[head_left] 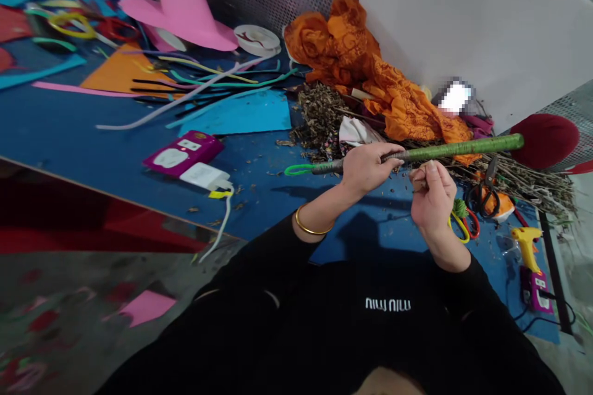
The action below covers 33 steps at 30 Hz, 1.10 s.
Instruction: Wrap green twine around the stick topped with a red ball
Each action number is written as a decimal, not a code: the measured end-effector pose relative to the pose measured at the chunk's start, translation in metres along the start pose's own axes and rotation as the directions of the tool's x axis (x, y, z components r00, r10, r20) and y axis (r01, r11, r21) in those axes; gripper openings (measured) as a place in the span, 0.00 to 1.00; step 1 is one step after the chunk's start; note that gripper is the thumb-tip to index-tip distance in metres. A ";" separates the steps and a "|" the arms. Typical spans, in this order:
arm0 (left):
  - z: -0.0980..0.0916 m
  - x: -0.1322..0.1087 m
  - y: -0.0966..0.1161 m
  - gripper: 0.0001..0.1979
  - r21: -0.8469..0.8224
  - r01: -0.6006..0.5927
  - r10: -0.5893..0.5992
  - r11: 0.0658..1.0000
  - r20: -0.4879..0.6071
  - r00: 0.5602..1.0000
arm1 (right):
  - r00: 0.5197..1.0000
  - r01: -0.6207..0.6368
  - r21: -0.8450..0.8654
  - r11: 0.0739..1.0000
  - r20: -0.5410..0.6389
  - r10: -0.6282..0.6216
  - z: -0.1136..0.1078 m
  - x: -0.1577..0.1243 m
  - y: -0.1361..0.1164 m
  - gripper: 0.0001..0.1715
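My left hand (368,168), with a gold bangle at the wrist, is wrapped round a long stick (463,147). To the right of this hand the stick is green and ends in a rounded dark red head (549,141). Its left part is grey-brown, and a bright green loop (299,170) sticks out of that end. Just below the stick my right hand (433,200) is closed in a pinch, thumb against the fingers. What it pinches, if anything, is too small to make out.
Behind the hands lie orange cloth (391,89) and dried plant stems (324,114). Scissors (486,191) and a yellow glue gun (527,244) are at right. A purple power strip (183,153) with a white plug, pipe cleaners (208,86) and pink sheets (185,12) lie left on the blue table (115,114).
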<state>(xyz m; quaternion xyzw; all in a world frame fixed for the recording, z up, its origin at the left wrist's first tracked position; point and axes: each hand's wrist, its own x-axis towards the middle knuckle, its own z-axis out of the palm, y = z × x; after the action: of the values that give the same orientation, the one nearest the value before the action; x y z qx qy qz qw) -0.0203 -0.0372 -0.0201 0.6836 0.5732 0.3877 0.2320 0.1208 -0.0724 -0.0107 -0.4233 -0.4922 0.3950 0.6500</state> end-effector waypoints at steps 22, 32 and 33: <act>0.002 -0.006 -0.006 0.15 0.276 -0.248 0.212 0.928 0.154 0.965 | 0.753 0.570 -0.291 0.769 0.560 -0.346 -0.043 0.048 -0.012 0.20; 0.007 -0.011 -0.003 0.15 0.353 -0.353 0.329 0.866 0.128 0.936 | 0.872 0.372 -0.423 0.826 0.464 -0.156 -0.044 0.059 0.008 0.24; 0.006 -0.012 -0.004 0.15 0.358 -0.372 0.347 0.856 0.135 0.928 | 0.875 0.367 -0.431 0.824 0.462 -0.148 -0.044 0.059 0.009 0.25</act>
<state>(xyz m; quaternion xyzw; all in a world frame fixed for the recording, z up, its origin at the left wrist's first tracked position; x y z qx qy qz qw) -0.0181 -0.0466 -0.0296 0.8225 0.4913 0.2840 0.0383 0.1754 -0.0216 -0.0076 -0.4146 -0.7565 0.2377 0.4465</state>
